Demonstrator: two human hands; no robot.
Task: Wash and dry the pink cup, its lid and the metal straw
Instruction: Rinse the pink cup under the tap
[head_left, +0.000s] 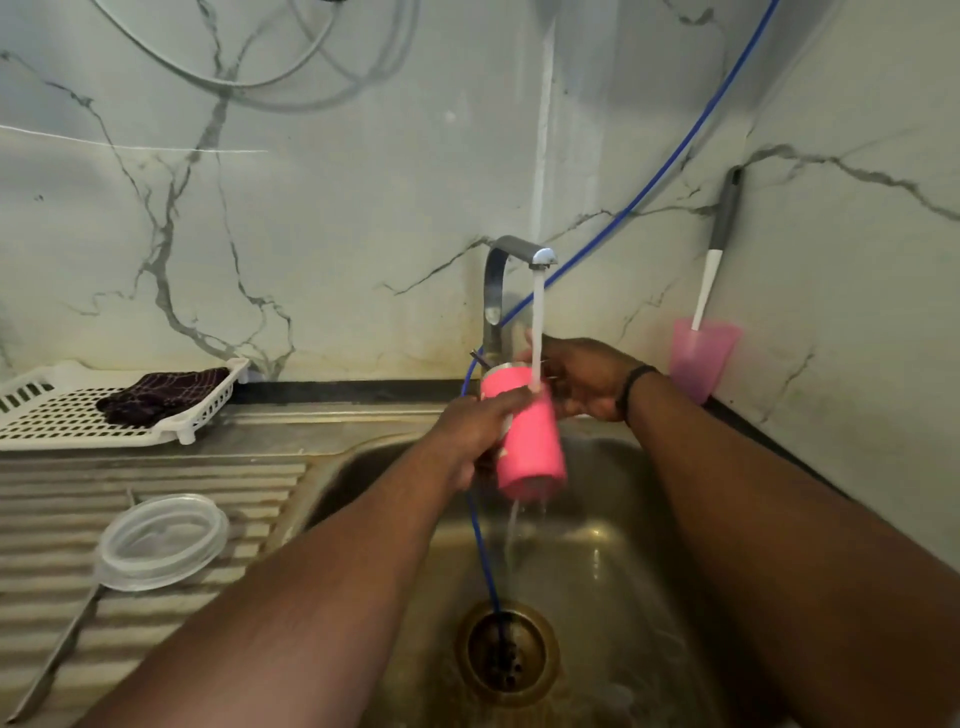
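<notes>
The pink cup (530, 447) is tilted over the sink under the running tap (519, 254), and water runs off its lower end. My left hand (478, 431) grips the cup's side, fingers curled round it. Behind the cup my right hand (582, 379) touches its upper part; whether its fingers curl round the cup cannot be made out. The clear lid (161, 540) lies on the ribbed draining board at the left. The metal straw (52, 660) lies beside it, running toward the front left corner.
A white rack (78, 410) with a dark cloth (156, 395) sits at the back left. A translucent pink tumbler (701, 358) holding a brush stands at the back right. A blue hose (483, 551) drops into the sink drain (506, 654).
</notes>
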